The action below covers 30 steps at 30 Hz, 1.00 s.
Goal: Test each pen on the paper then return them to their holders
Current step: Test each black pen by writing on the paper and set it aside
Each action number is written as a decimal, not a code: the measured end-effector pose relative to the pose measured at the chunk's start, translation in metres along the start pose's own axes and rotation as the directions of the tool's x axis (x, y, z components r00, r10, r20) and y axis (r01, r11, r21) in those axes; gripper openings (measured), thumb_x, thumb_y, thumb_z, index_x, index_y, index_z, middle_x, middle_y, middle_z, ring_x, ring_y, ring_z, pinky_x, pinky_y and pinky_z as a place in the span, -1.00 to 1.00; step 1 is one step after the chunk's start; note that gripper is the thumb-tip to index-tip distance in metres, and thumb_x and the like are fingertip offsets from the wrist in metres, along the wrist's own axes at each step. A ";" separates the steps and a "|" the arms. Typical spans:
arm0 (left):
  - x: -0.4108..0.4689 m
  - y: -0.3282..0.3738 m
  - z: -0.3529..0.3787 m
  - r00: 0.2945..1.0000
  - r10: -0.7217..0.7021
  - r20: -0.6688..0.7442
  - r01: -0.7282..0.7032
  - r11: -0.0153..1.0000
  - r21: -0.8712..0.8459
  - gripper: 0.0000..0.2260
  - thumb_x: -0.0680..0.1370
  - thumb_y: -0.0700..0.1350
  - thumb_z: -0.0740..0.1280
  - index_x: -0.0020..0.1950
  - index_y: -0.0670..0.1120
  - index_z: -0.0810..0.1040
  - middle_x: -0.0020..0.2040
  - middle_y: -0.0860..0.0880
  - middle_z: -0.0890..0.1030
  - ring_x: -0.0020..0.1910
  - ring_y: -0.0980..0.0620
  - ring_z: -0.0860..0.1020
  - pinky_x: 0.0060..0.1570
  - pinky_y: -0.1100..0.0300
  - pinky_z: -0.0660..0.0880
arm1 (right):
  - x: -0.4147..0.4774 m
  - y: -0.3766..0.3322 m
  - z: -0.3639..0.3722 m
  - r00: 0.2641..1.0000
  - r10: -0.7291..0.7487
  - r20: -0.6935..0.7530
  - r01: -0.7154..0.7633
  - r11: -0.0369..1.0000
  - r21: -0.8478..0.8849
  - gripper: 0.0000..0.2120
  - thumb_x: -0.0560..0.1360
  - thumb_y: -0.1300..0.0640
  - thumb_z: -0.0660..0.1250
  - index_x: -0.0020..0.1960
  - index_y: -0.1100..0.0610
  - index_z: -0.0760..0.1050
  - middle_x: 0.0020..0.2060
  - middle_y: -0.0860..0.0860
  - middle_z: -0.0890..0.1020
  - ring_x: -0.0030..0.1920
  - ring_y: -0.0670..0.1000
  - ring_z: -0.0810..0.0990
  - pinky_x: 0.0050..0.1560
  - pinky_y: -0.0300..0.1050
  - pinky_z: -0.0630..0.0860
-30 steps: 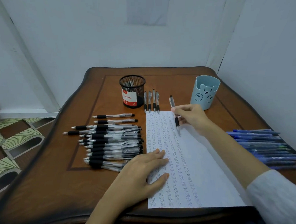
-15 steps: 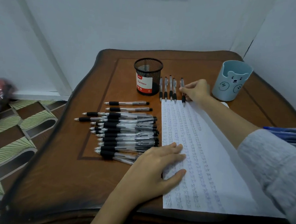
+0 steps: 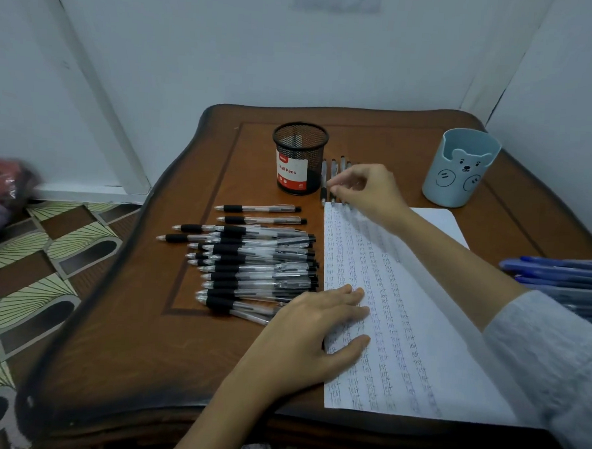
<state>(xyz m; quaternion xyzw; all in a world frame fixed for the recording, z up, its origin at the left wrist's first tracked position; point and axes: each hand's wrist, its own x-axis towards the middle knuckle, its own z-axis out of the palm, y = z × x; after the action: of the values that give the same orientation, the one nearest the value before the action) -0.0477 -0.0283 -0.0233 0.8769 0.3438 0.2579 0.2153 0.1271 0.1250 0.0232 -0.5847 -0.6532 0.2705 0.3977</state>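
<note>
Hovering over the short row of pens (image 3: 324,181) that lies between the black mesh holder (image 3: 300,156) and the top edge of the paper (image 3: 419,333), my right hand (image 3: 368,192) curls its fingers downward, fingertips at the pens. Whether they pinch one I cannot tell. I judge this the gap between tests. The next move calls for a reach left to the pile of black pens (image 3: 258,267) beside the sheet and a clean pinch on a single barrel. My left hand (image 3: 313,328) lies flat with fingers straight, pressing the paper to the table (image 3: 144,336).
</note>
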 end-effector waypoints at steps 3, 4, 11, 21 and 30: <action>0.000 0.000 0.000 1.000 -0.003 -0.001 0.003 1.000 0.002 -0.62 0.56 0.10 0.29 0.34 0.03 0.51 0.40 0.14 0.42 0.41 0.35 0.23 0.39 0.14 0.29 | -0.009 -0.006 0.008 0.983 -0.054 0.178 0.065 0.996 -0.058 -0.90 0.47 0.20 0.44 -0.03 0.07 0.65 -0.19 -0.08 0.65 -0.34 -0.23 0.48 -0.33 -0.39 0.40; 0.000 0.000 0.000 1.000 -0.002 -0.001 0.002 1.000 0.002 -0.62 0.56 0.10 0.29 0.34 0.03 0.51 0.40 0.14 0.42 0.41 0.35 0.23 0.39 0.15 0.29 | -0.010 -0.007 0.011 0.974 -0.064 0.216 0.084 0.993 -0.083 -0.87 0.46 0.19 0.44 0.00 0.08 0.65 -0.17 -0.12 0.64 -0.35 -0.29 0.49 -0.35 -0.43 0.39; 0.001 0.000 -0.001 1.000 0.002 0.009 -0.002 1.000 -0.003 -0.62 0.56 0.09 0.29 0.34 0.02 0.50 0.41 0.12 0.42 0.42 0.34 0.23 0.41 0.16 0.26 | -0.014 0.000 0.029 0.964 -0.012 0.266 0.043 0.993 -0.108 -0.84 0.45 0.16 0.46 0.04 0.10 0.68 -0.06 -0.04 0.68 -0.19 -0.17 0.51 -0.21 -0.35 0.39; 0.001 -0.001 0.000 1.000 0.007 0.014 -0.007 1.000 -0.007 -0.62 0.55 0.10 0.29 0.34 0.01 0.51 0.40 0.12 0.42 0.41 0.33 0.25 0.39 0.13 0.28 | -0.031 -0.005 0.012 0.995 0.065 0.080 -0.080 0.978 0.191 -0.91 0.56 0.15 0.32 0.01 0.13 0.59 -0.16 -0.06 0.62 -0.15 -0.13 0.55 -0.19 -0.33 0.49; 0.001 -0.001 0.001 1.000 0.005 0.022 -0.005 1.000 0.001 -0.60 0.55 0.12 0.28 0.34 0.02 0.51 0.40 0.15 0.42 0.39 0.37 0.24 0.39 0.16 0.29 | -0.047 -0.010 -0.064 0.856 0.511 -0.079 -0.073 0.271 0.960 -0.84 0.64 0.08 0.16 0.00 0.14 0.43 -0.33 0.02 0.51 -0.39 -0.06 0.51 -0.24 -0.16 0.55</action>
<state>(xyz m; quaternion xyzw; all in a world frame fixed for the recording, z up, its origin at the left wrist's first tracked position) -0.0470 -0.0274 -0.0248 0.8807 0.3394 0.2487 0.2176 0.1750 0.0706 0.0564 -0.3993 -0.1641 0.5474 0.7169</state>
